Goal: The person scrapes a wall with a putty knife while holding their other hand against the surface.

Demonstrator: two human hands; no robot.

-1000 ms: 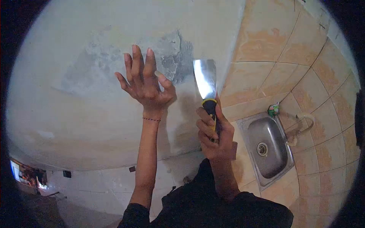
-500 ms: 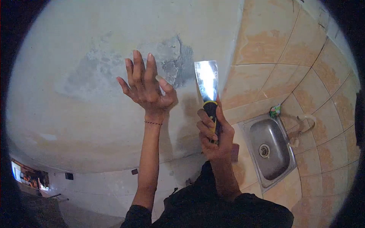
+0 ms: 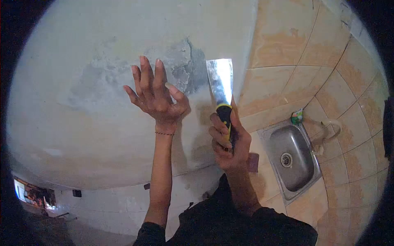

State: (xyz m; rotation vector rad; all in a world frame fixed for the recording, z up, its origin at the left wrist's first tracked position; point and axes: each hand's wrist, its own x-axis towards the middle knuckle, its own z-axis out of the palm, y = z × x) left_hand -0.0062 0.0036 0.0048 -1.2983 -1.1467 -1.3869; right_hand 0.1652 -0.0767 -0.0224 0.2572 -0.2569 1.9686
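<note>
In front of a pale wall (image 3: 74,135), my left hand (image 3: 156,96) has its fingers spread and holds nothing; a thin dark-and-light cord circles its wrist. My right hand (image 3: 232,141) is wrapped round the black and yellow handle of a putty knife (image 3: 221,82), its wide shiny blade pointing up. Behind and just above the left fingers runs a grey patch of peeling paint (image 3: 180,61), with a ragged flaking edge and bare grey plaster. The blade's top corner lies close to the right side of that patch in this view.
Orange-and-cream tiles (image 3: 279,82) cover the wall to the right. Below them a steel sink (image 3: 289,160) is set in a tiled counter, with a green packet (image 3: 296,116) at its corner and a tap (image 3: 330,127) beside it. A brownish block (image 3: 253,162) lies near my right wrist.
The putty knife in my right hand has shifted slightly up and left. My left hand stays spread in nearly the same place, and the view has moved a little.
</note>
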